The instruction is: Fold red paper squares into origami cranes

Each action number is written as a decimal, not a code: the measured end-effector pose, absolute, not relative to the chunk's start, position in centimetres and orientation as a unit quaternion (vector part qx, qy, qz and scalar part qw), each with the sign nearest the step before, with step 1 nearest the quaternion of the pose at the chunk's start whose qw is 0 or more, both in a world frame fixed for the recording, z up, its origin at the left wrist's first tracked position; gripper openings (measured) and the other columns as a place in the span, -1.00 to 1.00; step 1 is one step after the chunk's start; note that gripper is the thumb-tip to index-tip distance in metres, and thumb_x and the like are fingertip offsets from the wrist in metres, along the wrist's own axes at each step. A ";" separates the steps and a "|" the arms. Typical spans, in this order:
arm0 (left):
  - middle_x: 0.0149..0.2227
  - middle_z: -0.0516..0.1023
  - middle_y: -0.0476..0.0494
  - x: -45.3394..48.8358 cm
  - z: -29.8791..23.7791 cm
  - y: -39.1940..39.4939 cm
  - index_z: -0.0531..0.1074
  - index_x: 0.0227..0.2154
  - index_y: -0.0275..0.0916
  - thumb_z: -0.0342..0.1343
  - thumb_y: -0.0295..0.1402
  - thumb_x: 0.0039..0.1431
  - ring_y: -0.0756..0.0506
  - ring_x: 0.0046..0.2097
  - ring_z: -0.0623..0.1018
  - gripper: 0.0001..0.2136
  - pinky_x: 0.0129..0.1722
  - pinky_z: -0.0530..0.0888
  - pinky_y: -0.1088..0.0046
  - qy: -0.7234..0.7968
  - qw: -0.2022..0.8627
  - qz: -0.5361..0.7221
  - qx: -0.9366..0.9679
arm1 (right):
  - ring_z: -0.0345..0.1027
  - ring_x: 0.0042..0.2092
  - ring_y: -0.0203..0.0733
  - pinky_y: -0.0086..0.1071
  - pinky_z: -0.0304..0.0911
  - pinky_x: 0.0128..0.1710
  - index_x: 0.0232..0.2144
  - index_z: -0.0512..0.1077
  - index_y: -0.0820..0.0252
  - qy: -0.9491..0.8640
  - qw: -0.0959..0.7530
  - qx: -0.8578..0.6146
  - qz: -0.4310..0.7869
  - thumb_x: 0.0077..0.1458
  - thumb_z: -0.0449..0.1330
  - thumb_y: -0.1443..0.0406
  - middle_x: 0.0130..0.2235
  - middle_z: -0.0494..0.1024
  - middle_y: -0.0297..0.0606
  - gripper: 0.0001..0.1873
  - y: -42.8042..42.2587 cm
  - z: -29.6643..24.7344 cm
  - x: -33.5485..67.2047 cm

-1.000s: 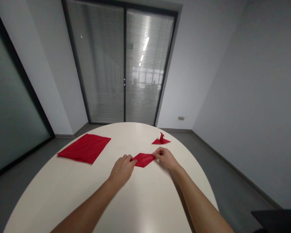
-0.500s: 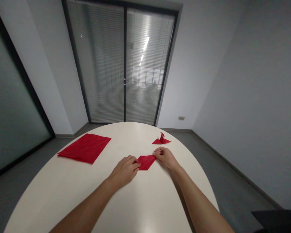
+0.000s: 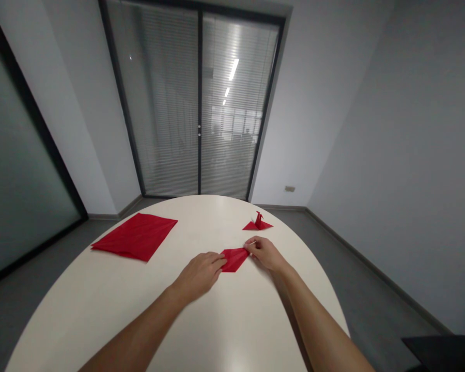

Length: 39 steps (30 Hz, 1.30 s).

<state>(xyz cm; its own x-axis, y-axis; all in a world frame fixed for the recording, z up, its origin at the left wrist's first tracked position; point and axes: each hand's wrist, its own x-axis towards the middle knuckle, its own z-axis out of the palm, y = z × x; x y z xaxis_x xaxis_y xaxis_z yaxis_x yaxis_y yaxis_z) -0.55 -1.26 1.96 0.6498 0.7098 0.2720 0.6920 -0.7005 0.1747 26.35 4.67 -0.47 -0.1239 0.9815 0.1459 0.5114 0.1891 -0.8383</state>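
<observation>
Between my two hands lies a small piece of folded red paper, with slanted ends and a crease across its face. My left hand holds its left end, fingertips over the top and the thumb at the near side. At the upper right corner, my right hand pinches the paper between thumb and fingers. Just beyond that hand stands a red origami crane, wings spread and neck raised. The fingertips hide both ends of the folded paper.
A large sheet of red paper lies at the left of the round white table. Behind the table are glass doors with blinds. A dark object, only partly visible, is at the lower right.
My left fingers have stretched slightly further over the left end of the folded paper. My right hand keeps its pinch, its fingers shifted a little. The crane and the large sheet are unmoved.
</observation>
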 end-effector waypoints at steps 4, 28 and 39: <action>0.14 0.56 -0.22 -0.6 1.6 -1.2 0.48 0.14 -0.20 0.02 -0.54 0.33 -0.20 0.10 0.54 -0.63 0.12 0.49 0.17 0.368 0.006 0.158 0.916 | 0.33 -0.41 -0.21 -0.37 0.17 -0.39 -0.35 0.55 0.24 -0.699 0.352 -0.532 0.323 0.09 0.26 0.09 -0.45 0.55 -0.27 -0.70 4.6 -0.3 26.0; 0.19 0.53 -0.25 -0.6 1.1 -0.8 0.48 0.14 -0.26 -0.01 -0.60 0.29 -0.24 0.17 0.53 -0.59 0.17 0.48 0.11 0.342 -0.010 0.156 0.927 | 0.47 -0.26 -0.09 -0.29 0.31 -0.23 -0.27 0.58 0.22 -0.718 0.291 -0.608 0.174 0.10 0.24 0.29 -0.27 0.65 -0.15 -0.84 3.3 2.1 25.5; 0.12 0.57 -0.22 -0.5 0.8 -0.7 0.51 0.03 -0.23 0.01 -0.54 0.34 -0.20 0.12 0.53 -0.70 0.16 0.48 0.17 0.336 -0.019 0.175 0.925 | -0.19 0.48 0.12 0.03 -0.18 0.43 0.42 0.04 0.44 -0.843 0.098 -0.498 0.177 0.44 -0.26 0.05 0.45 0.00 0.06 -0.28 -0.7 2.3 19.0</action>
